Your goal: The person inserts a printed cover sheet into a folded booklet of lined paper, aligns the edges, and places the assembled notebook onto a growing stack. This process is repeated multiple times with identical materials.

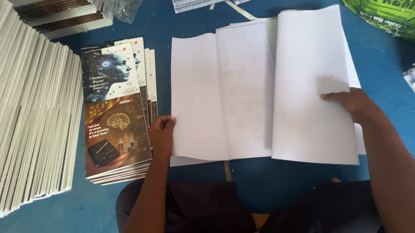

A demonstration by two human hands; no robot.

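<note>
**Paper sheets spread flat between two hands**

Paper sheets lie open on the blue floor in the middle of the frame, white and faintly ruled. At the far left, a tall slanted row of bound notebook blocks shows its pale page edges. Just right of it sits a stack of printed covers, dark with a blue head above and a brown panel below. The left hand rests between that stack and the sheets, its fingers curled over the left edge of the paper, touching it. Right of centre, a ruled bundle overlaps the flat sheets. The right hand presses on this bundle, fingers laid flat against it, not clenched. A green printed bag fills the upper right corner.
</note>
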